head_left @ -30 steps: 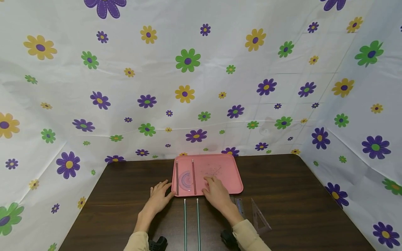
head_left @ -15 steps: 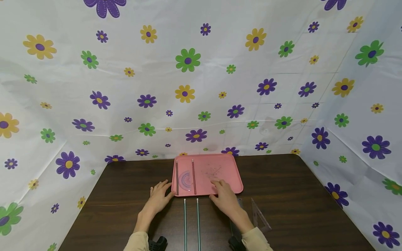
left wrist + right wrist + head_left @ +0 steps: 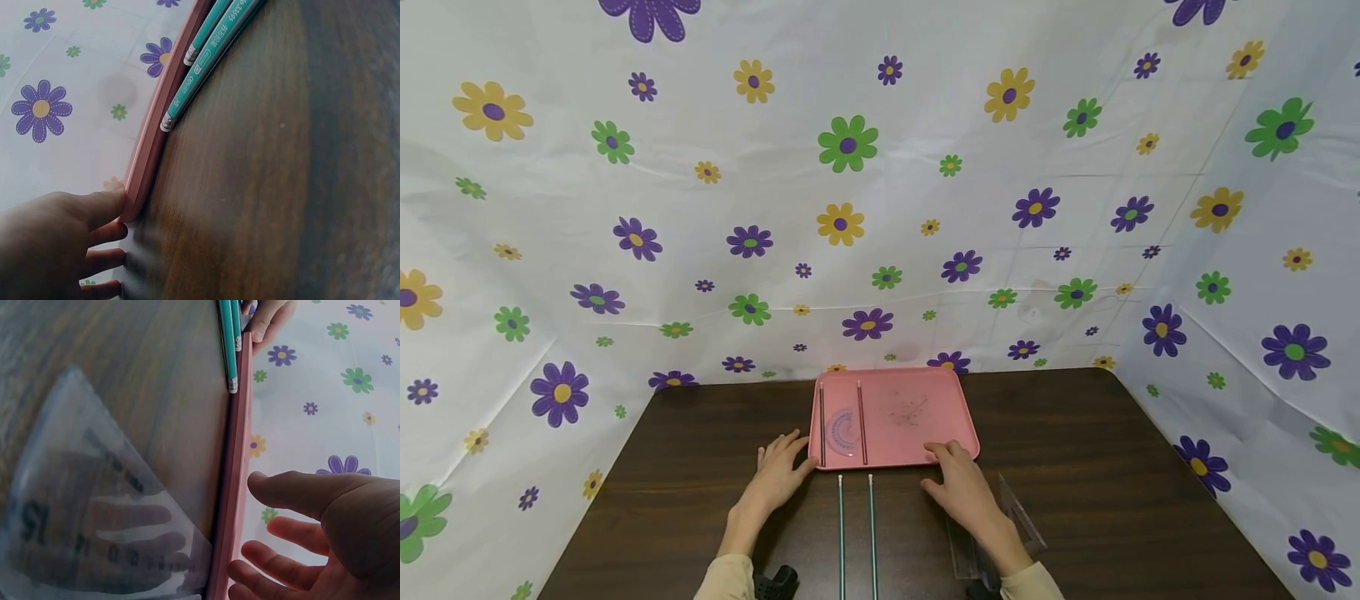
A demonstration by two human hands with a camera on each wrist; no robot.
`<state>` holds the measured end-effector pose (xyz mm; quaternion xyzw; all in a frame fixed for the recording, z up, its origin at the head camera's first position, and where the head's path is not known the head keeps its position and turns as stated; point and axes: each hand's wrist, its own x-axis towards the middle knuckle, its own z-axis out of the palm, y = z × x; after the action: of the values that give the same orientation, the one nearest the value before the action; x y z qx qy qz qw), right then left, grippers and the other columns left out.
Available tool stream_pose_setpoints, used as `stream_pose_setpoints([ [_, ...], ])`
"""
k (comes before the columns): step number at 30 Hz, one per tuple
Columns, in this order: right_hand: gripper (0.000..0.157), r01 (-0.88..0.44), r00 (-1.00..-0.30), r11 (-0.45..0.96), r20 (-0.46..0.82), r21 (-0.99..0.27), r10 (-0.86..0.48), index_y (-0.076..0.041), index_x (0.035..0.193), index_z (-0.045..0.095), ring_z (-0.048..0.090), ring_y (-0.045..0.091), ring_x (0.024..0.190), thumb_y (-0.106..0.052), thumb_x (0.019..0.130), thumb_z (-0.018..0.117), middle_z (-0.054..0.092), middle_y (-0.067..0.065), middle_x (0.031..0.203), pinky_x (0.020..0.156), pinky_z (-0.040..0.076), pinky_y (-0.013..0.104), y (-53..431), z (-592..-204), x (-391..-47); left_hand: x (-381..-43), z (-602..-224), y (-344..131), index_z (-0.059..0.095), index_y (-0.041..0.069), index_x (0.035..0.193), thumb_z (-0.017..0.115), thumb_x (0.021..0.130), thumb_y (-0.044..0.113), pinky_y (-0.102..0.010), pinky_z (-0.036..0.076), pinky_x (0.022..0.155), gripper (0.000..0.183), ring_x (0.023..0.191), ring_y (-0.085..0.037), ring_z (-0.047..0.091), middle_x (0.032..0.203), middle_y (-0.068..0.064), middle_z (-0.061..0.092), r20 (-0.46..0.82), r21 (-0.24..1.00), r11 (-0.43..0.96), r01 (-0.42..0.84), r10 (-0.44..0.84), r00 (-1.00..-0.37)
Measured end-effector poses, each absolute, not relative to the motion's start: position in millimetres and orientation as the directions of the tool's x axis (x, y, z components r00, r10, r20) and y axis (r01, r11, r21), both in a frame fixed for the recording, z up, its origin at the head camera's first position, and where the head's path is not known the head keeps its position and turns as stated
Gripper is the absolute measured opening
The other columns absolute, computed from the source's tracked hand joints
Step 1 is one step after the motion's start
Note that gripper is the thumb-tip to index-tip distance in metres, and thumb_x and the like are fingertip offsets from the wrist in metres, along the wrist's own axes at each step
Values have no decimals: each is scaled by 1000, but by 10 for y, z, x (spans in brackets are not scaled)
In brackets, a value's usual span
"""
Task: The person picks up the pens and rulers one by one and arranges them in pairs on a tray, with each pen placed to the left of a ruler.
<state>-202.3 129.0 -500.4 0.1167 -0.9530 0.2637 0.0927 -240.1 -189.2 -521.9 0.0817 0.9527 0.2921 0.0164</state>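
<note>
Pink tray ×1, set on table | slim pencils ×2, protractor ×1 placed in it | green pencils ×2 laid before it | clear set square ×1, partly covered | left hand: fingers spread — tray corner touched by thumb | right hand: fingers loosely parted at near rim — contact not discernible.
</note>
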Motion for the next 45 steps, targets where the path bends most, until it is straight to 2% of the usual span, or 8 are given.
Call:
stream_pose_setpoints([
  [6, 52, -222, -972, 846, 177, -484, -154, -6, 124, 64, 58, 22, 89, -18, 77, 82, 60, 8, 103, 80, 50, 45, 1350, -4965, -2005, -2407, -5231, -1883, 57, 5, 138, 60, 98, 34, -75, 13, 112, 50, 143, -50, 30, 152, -23, 43, 23, 554, 819, 152, 167, -986],
  [20, 42, -203, -979, 859, 122, -471, -164, -6, 109, 67, 62, 30, 94, -19, 74, 85, 62, 11, 102, 82, 51, 49, 1429, -4917, -1955, -2404, -5230, -1895, 56, 5, 139, 60, 98, 34, -75, 12, 112, 50, 144, -50, 30, 152, -23, 43, 20, 557, 817, 149, 166, -986],
  [30, 52, -204, -977, 873, 31, -443, -212, -5, 114, 68, 56, 33, 104, -20, 68, 89, 65, 11, 114, 92, 46, 55, 1510, -4884, -1876, -2404, -5221, -1892, 57, 5, 138, 60, 98, 34, -75, 12, 112, 50, 144, -51, 30, 152, -24, 43, 23, 557, 817, 151, 167, -986],
  [35, 52, -242, -967, 860, 34, -449, -254, -4, 113, 71, 53, 30, 103, -16, 67, 90, 63, 9, 113, 88, 47, 52, 1507, -4901, -1846, -2404, -5223, -1887, 57, 5, 138, 61, 98, 33, -75, 12, 112, 49, 144, -50, 30, 152, -24, 43, 24, 555, 818, 150, 165, -986],
  [39, 58, -266, -962, 855, 69, -445, -264, -4, 116, 70, 51, 26, 99, -15, 63, 92, 62, 7, 110, 85, 48, 48, 1500, -4924, -1849, -2404, -5224, -1888, 57, 5, 138, 61, 98, 33, -75, 13, 112, 49, 144, -50, 30, 152, -24, 43, 26, 553, 819, 154, 168, -986],
  [45, 65, -257, -964, 863, 57, -435, -258, -3, 119, 68, 52, 29, 102, -19, 61, 92, 63, 9, 118, 89, 47, 50, 1508, -4936, -1861, -2405, -5221, -1892, 57, 5, 138, 60, 98, 34, -75, 12, 112, 50, 144, -50, 30, 152, -23, 43, 25, 554, 818, 154, 169, -985],
])
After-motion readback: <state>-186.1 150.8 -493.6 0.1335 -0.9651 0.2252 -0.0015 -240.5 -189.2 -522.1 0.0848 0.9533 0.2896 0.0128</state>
